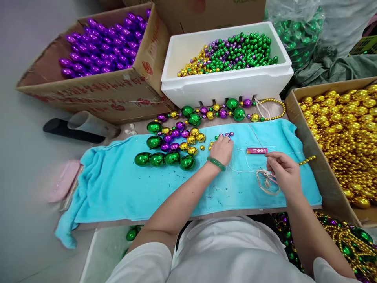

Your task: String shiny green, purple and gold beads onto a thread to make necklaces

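My left hand (221, 151), a green bangle at its wrist, reaches down on the turquoise towel (123, 188). Its fingers are bent together over small purple and green beads (226, 135); whether a bead is pinched is hidden. The thumb and forefinger of my right hand (285, 173) are pressed together where a thin string (256, 135) meets them. Beside that palm are scissors (269, 177) and a loop of pale cord (262, 188); I cannot tell whether the palm grips the scissors. A pink lighter (257, 151) lies between the hands.
Larger green beads (157, 159) lie left with purple and gold ones. A bead necklace (232, 104) runs behind the towel. A cardboard box (97, 92) of purple beads, a white foam box (229, 84) and a gold-bead box (326, 169) stand around. A clear cup (85, 122) lies left.
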{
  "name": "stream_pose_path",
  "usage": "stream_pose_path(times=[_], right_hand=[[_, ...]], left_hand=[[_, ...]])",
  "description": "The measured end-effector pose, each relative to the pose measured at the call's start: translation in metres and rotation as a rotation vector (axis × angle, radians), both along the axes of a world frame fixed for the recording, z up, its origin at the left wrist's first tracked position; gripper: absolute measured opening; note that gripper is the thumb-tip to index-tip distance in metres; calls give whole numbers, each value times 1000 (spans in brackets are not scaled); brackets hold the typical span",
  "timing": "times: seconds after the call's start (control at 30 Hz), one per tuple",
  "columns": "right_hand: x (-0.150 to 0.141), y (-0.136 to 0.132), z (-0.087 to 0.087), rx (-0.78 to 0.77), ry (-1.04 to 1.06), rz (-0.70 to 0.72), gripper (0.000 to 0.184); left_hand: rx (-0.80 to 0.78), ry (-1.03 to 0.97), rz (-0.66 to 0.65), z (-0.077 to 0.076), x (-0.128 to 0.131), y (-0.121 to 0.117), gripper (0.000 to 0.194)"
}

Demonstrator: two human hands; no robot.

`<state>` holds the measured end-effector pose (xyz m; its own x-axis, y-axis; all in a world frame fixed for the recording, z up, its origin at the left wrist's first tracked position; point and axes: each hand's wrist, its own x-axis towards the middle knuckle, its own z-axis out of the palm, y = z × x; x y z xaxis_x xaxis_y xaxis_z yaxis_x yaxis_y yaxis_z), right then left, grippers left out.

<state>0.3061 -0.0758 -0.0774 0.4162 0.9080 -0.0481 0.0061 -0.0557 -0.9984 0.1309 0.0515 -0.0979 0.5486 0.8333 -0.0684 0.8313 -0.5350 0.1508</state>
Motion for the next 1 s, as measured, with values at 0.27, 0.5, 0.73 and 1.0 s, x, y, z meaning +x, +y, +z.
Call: stream_pose_path(times=[0.27,0.5,0.73,1.0], right_hand=[[-8,-16,-21,-66,-158,76,16],[-17,-18,-23,-78,-152,141,20],[-18,-14,-25,-76,-197,107,20],[-18,-13,-21,-56,-216,97,18]], left_hand=[[-883,-1410,586,26,-26,7,21],[-1140,-1820,721,41,-38,4,16],[-1193,-1857,676,39,-44,2,19],[-1179,-1827,614,40,-48,0,20]])
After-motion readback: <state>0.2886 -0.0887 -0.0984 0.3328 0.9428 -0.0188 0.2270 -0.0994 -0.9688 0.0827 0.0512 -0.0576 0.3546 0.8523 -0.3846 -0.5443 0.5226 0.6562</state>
